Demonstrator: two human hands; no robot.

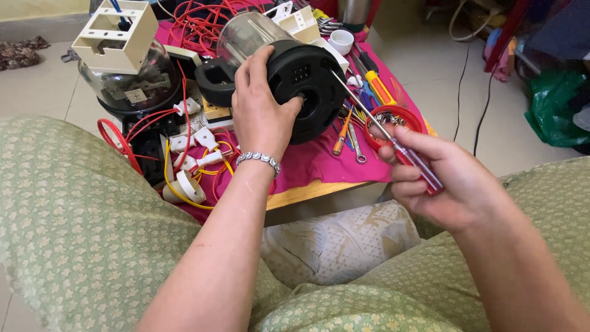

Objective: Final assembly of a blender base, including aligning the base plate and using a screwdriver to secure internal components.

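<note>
Left hand: the left hand (261, 114) is clamped over the round black plastic base of a clear-glass electric kettle (289, 74), holding it on its side above the table, underside turned toward the person.
Right hand: the right hand (445, 181) is closed around the red transparent handle of a thin steel-shafted screwdriver (384, 130).
Screwdriver tip: it meets the kettle base at its upper right edge.
Table: a low wooden table under a pink cloth (319, 163) carries red wires (203, 24), white plugs (196, 150) and loose hand tools (359, 101).
</note>
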